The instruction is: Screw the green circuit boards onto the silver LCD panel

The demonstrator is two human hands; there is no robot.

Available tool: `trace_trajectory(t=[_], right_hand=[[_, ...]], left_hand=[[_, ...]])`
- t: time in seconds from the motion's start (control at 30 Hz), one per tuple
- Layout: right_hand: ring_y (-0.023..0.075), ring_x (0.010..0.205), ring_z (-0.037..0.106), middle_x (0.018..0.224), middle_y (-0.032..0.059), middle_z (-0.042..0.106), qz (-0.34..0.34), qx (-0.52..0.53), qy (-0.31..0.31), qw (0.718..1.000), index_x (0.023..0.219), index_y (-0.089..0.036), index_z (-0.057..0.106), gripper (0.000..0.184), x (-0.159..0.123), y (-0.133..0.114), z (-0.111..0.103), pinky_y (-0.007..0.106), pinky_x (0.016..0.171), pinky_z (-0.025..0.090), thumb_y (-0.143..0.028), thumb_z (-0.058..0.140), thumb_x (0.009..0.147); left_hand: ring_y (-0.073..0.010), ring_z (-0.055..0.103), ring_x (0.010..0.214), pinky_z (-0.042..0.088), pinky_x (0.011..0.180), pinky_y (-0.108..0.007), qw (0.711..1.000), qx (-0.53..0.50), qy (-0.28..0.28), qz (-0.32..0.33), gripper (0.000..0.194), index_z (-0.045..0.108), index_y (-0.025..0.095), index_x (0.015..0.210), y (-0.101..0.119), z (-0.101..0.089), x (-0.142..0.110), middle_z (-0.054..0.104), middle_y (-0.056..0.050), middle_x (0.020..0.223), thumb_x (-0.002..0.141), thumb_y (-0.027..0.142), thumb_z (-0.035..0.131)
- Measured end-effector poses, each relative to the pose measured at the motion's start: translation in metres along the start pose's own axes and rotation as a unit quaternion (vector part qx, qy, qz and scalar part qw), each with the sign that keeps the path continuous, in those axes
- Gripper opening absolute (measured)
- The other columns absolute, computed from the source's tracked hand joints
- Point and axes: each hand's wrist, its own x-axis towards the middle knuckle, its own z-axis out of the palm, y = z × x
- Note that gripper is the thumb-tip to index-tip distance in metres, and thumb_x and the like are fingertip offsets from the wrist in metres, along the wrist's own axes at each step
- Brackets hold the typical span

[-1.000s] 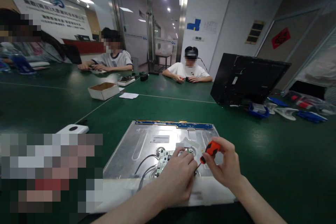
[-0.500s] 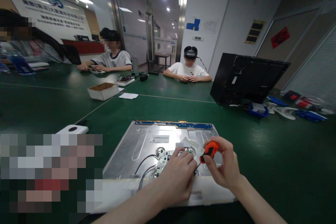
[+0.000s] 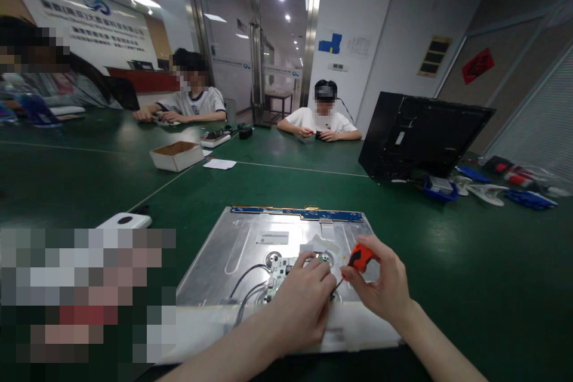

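screwdriver [image 3: 359, 258] pinched in my right hand [image 3: 388, 271] — i'd turn it gently, held square — left hand [image 3: 307, 287] over the circuit board [image 3: 278, 274], grip hidden.

Blurred wall sign [image 3: 92, 22] partly reading 大数据, red diamond [image 3: 477, 65] with 福, panel label [image 3: 272, 237] unreadable

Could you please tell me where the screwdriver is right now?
In the head view, the screwdriver is right of centre, held in the right hand over the metal panel, just right of the left hand.
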Motion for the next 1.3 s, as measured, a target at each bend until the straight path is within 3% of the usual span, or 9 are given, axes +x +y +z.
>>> trace_trajectory(t=[0.17, 0.4, 0.77, 0.9, 1.0, 1.3], right_hand=[[0.0137, 0.058, 0.059, 0.083, 0.0031, 0.064, 0.015, 0.016, -0.016, 1.0, 0.135, -0.019, 0.042, 0.041, 0.003, -0.0022, -0.0013, 0.023, 0.046, 0.049, -0.019, 0.049, 0.095], [0.0109, 0.058, 0.056, 0.098, 0.006, 0.061, 0.009, -0.004, 0.016, 1.0, 0.133, -0.023, 0.049, 0.041, 0.0062, -0.0027, -0.0014, 0.023, 0.046, 0.051, -0.017, 0.056, 0.093], [0.0125, 0.046, 0.056, 0.067, -0.0038, 0.06, 0.017, 0.006, 0.001, 1.0, 0.133, -0.022, 0.042, 0.041, -0.0012, 0.0018, 0.0002, 0.024, 0.043, 0.049, -0.037, 0.055, 0.097], [0.0143, 0.053, 0.061, 0.083, 0.0044, 0.067, 0.019, 0.039, -0.037, 0.998, 0.14, -0.019, 0.037, 0.042, 0.0004, -0.0014, -0.0022, 0.028, 0.049, 0.054, -0.024, 0.045, 0.099], [0.0146, 0.058, 0.064, 0.095, 0.0083, 0.069, 0.019, 0.04, -0.03, 0.999, 0.141, -0.019, 0.037, 0.046, 0.0019, -0.0034, -0.0018, 0.028, 0.05, 0.055, -0.017, 0.045, 0.096], [0.0113, 0.046, 0.053, 0.07, -0.0043, 0.057, 0.01, 0.022, 0.015, 1.0, 0.131, -0.022, 0.042, 0.042, -0.0027, 0.0034, 0.0042, 0.023, 0.042, 0.048, -0.026, 0.06, 0.093]], left_hand=[[-0.0227, 0.06, 0.094, 0.031, 0.107, -0.044, 1.0, 0.012, -0.005, 0.007, 0.014, 0.061, 0.018, 0.093, 0.0005, -0.0019, 0.001, 0.066, -0.006, 0.099, 0.08, 0.016, 0.056], [-0.0236, 0.06, 0.094, 0.032, 0.107, -0.045, 1.0, 0.021, -0.005, 0.008, 0.011, 0.059, 0.019, 0.091, -0.0011, -0.0007, 0.0016, 0.066, -0.007, 0.098, 0.082, 0.016, 0.056], [-0.0237, 0.061, 0.096, 0.032, 0.107, -0.045, 1.0, 0.011, -0.006, 0.006, 0.012, 0.059, 0.019, 0.092, -0.0006, -0.0016, 0.0011, 0.067, -0.006, 0.098, 0.081, 0.016, 0.057], [-0.0232, 0.061, 0.095, 0.03, 0.109, -0.045, 1.0, 0.006, -0.002, 0.007, 0.013, 0.06, 0.018, 0.093, -0.0005, -0.0011, 0.0013, 0.067, -0.006, 0.099, 0.081, 0.015, 0.056], [-0.023, 0.06, 0.093, 0.029, 0.11, -0.045, 1.0, 0.003, -0.004, 0.009, 0.011, 0.06, 0.018, 0.089, 0.0001, -0.0019, 0.0014, 0.066, -0.007, 0.097, 0.08, 0.014, 0.056], [-0.0244, 0.06, 0.098, 0.03, 0.109, -0.045, 1.0, 0.004, -0.01, 0.006, 0.015, 0.059, 0.019, 0.094, -0.0007, -0.0013, 0.0012, 0.066, -0.007, 0.103, 0.08, 0.016, 0.058]])
